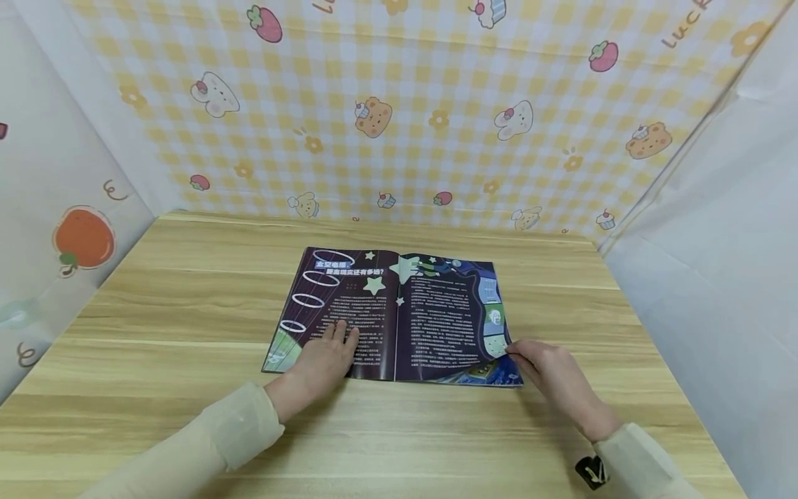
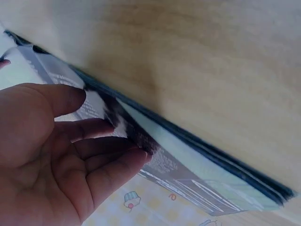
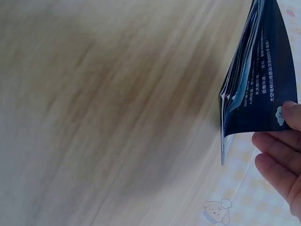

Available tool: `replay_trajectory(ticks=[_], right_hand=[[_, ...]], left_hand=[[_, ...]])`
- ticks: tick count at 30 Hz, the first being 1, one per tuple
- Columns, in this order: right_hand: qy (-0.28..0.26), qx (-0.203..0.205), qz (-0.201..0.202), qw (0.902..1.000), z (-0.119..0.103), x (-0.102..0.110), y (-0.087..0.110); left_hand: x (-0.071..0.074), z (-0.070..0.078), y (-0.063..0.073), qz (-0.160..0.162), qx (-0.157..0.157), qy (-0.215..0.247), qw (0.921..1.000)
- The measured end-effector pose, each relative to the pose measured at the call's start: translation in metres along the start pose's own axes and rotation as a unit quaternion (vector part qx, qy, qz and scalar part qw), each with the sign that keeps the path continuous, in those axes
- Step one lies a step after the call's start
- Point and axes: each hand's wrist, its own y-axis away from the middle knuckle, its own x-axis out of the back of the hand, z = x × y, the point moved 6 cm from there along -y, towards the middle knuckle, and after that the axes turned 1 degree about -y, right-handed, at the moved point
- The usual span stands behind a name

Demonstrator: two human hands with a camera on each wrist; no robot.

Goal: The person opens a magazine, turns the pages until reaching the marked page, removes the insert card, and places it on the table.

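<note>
An open magazine (image 1: 436, 326) lies on the wooden table, its dark purple pages printed with stars, rings and white text. My left hand (image 1: 327, 357) rests on the lower part of the left page, fingers fairly straight; the left wrist view shows its fingertips on that page (image 2: 164, 165). At the lower right corner my right hand (image 1: 555, 374) pinches the right page (image 3: 273, 84) between thumb and fingers. That corner is lifted, and a blue picture page (image 1: 492, 373) shows beneath it.
The wooden table (image 1: 156, 333) extends around the magazine. A small black object (image 1: 591, 473) is by the right sleeve, near the front. Behind stands a yellow checked cloth (image 1: 436, 90) with cartoon prints; white sheets (image 1: 736, 229) hang at the sides.
</note>
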Motion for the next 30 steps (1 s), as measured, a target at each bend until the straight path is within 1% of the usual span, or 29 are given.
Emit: replay_trajectory(ticks=[4,7,10,13,16,18,20,23,25,28,30], right_hand=[[0.004,0.006,0.0,1.0,0.0,0.0,0.001],[0.007,0.024,0.013,0.9996,-0.002,0.001,0.003],[0.008,0.037,0.028,0.9989,-0.002,0.003,0.005],[0.007,0.04,0.04,0.9983,-0.002,0.004,0.006],[0.003,0.044,0.049,0.9979,-0.001,0.006,0.007],[0.003,0.047,0.053,0.9975,0.0,0.006,0.008],[0.005,0.05,0.056,0.9971,0.0,0.006,0.008],[0.009,0.054,0.062,0.9966,-0.001,0.006,0.009],[0.01,0.056,0.065,0.9962,-0.002,0.006,0.009],[0.009,0.057,0.067,0.996,-0.003,0.005,0.009],[0.01,0.054,0.066,0.9963,-0.004,0.005,0.01]], left_hand=[[0.004,-0.005,-0.003,0.007,0.001,0.024,0.9997],[0.007,-0.008,-0.006,0.012,0.001,0.05,0.9987],[0.011,-0.009,-0.008,0.029,-0.005,0.064,0.9976],[0.016,-0.005,-0.011,0.055,-0.014,0.071,0.9959],[0.019,0.005,-0.017,0.063,-0.024,0.08,0.9945],[0.02,0.016,-0.022,0.056,-0.036,0.087,0.994],[0.019,0.032,-0.029,0.041,-0.055,0.091,0.9935],[0.017,0.063,-0.037,0.02,-0.091,0.09,0.9916],[0.016,0.085,-0.042,0.013,-0.115,0.087,0.9894],[0.016,0.115,-0.05,0.017,-0.145,0.075,0.9864],[0.017,0.132,-0.055,0.025,-0.161,0.068,0.9843]])
